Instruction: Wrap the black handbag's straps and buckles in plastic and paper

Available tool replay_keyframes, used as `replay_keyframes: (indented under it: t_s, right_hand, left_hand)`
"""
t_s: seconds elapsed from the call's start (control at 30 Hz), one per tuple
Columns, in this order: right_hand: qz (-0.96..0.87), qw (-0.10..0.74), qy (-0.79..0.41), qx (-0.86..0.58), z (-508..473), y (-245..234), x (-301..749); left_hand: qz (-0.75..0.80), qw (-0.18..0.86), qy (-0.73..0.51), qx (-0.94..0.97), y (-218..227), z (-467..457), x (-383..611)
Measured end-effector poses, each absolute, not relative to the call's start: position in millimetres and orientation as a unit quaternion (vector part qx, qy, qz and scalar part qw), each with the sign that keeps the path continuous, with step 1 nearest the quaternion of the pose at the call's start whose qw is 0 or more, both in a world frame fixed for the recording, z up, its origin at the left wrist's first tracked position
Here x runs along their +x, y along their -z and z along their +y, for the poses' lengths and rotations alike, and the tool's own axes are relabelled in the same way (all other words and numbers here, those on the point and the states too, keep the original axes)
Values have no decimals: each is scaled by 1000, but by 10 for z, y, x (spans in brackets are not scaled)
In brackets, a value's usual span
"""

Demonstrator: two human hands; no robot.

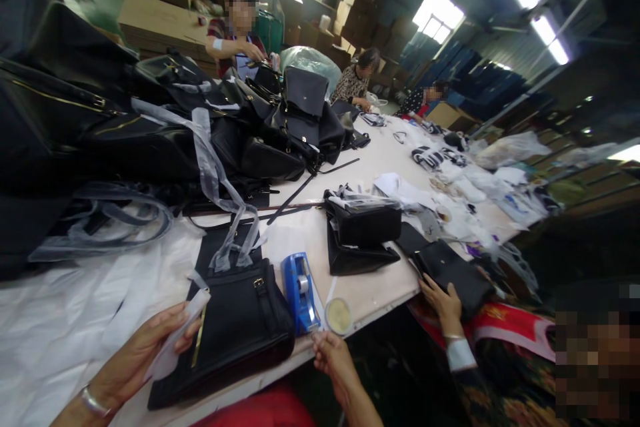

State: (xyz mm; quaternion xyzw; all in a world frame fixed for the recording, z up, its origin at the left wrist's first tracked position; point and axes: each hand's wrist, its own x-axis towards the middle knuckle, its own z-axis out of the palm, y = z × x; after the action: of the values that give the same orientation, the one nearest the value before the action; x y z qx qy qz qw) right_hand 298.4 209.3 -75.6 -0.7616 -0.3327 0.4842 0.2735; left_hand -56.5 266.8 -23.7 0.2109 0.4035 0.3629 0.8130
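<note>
My left hand [153, 343] is closed around a white wrapping strip [173, 340], its upper end over the black bag in front of me. That black bag [240, 327] lies at the table's edge, with a gold zip and a small buckle; a translucent wrapped strap [220, 207] trails across its top. My right hand [333, 357] is pinched at the front end of a blue tape dispenser [299, 293]; whatever is between the fingertips is too small to make out. Close by stands a round tin [339, 315] with a yellowish top.
Black bags [210, 127] are heaped at the left and back. Another black bag [365, 227] stands right of the dispenser. Plastic wrap [100, 300] covers the left side. At right, a co-worker's hand [443, 300] touches a black bag; several people sit farther along the table.
</note>
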Motion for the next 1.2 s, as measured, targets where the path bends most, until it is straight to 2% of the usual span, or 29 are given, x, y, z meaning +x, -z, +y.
replay_keyframes:
  t_s: [0.1, 0.23, 0.3, 0.37, 0.4, 0.57, 0.67, 0.77, 1.03, 1.2]
  right_hand:
    - [-352, 288, -446, -771, 2191, 454, 3023]
    - [-396, 327, -391, -764, 2425, -300, 3458]
    - [-424, 376, -300, -767, 2594, -597, 3653]
    - [-455, 427, -202, -755, 2699, -698, 3612]
    - [-474, 433, -198, -740, 2701, -672, 3479]
    - [-591, 369, -337, -633, 2534, -232, 2195]
    - [-677, 311, -464, -479, 2697, -107, 1585]
    - [-725, 304, -468, -404, 2943, -78, 1300]
    - [-779, 259, -434, -371, 3077, 57, 1083]
    - [-719, 249, -494, -420, 3145, 112, 977]
  left_hand:
    - [400, 813, -371, 201, 275, 2669, -578]
    - [389, 807, -400, 192, 321, 2654, -582]
    - [383, 806, -411, 189, 348, 2651, -590]
    - [376, 807, -417, 184, 380, 2651, -605]
    - [372, 807, -422, 182, 395, 2650, -611]
    - [373, 799, -436, 180, 441, 2631, -602]
    - [387, 796, -426, 188, 431, 2620, -586]
    - [387, 794, -429, 189, 405, 2606, -586]
    - [316, 826, -451, 119, 448, 2564, -612]
    - [293, 840, -448, 91, 530, 2570, -669]
